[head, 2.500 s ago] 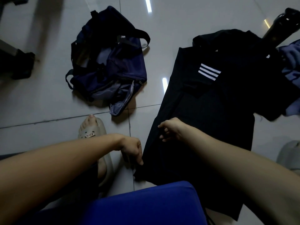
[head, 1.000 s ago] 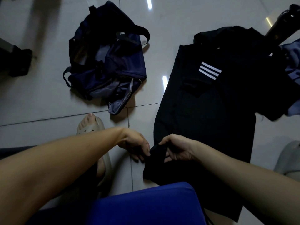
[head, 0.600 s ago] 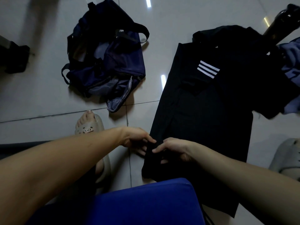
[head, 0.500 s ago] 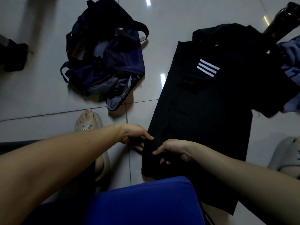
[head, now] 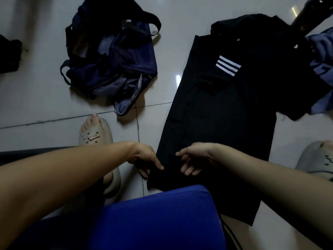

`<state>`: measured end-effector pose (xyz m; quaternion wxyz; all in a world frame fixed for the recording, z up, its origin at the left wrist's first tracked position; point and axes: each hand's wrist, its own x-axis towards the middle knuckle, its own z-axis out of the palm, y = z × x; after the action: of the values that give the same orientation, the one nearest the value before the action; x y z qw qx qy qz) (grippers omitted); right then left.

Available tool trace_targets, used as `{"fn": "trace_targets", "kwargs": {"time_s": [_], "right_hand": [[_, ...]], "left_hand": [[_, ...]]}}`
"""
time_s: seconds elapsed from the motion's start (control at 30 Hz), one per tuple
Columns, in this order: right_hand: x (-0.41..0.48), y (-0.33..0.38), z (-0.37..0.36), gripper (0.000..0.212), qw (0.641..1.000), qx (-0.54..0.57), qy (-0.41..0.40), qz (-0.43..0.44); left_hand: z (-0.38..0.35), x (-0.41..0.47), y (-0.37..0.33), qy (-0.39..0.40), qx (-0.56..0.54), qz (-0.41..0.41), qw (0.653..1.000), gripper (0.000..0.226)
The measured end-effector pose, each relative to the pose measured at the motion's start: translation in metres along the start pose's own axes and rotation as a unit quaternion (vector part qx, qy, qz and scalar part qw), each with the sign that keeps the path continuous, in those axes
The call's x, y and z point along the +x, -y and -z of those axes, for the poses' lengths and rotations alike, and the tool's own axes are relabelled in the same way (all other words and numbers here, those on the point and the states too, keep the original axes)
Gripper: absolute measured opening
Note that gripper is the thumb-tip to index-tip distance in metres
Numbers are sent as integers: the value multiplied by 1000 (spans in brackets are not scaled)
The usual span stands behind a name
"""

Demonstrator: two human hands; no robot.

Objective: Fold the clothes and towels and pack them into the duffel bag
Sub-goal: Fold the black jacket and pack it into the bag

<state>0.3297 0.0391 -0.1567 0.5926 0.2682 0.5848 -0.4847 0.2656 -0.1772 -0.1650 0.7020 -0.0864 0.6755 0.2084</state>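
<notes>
A glossy pale tiled floor [head: 45, 98] fills the view, crossed by dark grout lines and carrying a short bright light reflection [head: 178, 79]; a beige perforated sandal [head: 97, 136] with a small lettered charm sits left of centre, toes showing at its front; a second sandal [head: 317, 159] lies at the right edge; a blue padded seat [head: 153, 219] spans the bottom; a dark object [head: 9, 55] sits at the left edge; a dark glossy cylinder [head: 310, 13] slants in at the top right.
</notes>
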Motion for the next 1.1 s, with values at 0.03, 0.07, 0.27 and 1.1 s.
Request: {"fn": "trace_targets", "kwargs": {"time_s": [0.03,0.07,0.27,1.1], "right_hand": [[3,1,6,46,998,23,-49,35],[5,4,12,44,992,50,-92,73],[9,28,20,45,945,145,-218,194],[25,-8,32,70,665,-599,-342,285]], "left_hand": [[-1,2,1,-5,7,-1,1000,39],[-2,2,2,-4,13,-5,1000,39],[1,-9,10,28,-3,-54,998,40],[6,5,-40,-161,48,-264,950,44]]}}
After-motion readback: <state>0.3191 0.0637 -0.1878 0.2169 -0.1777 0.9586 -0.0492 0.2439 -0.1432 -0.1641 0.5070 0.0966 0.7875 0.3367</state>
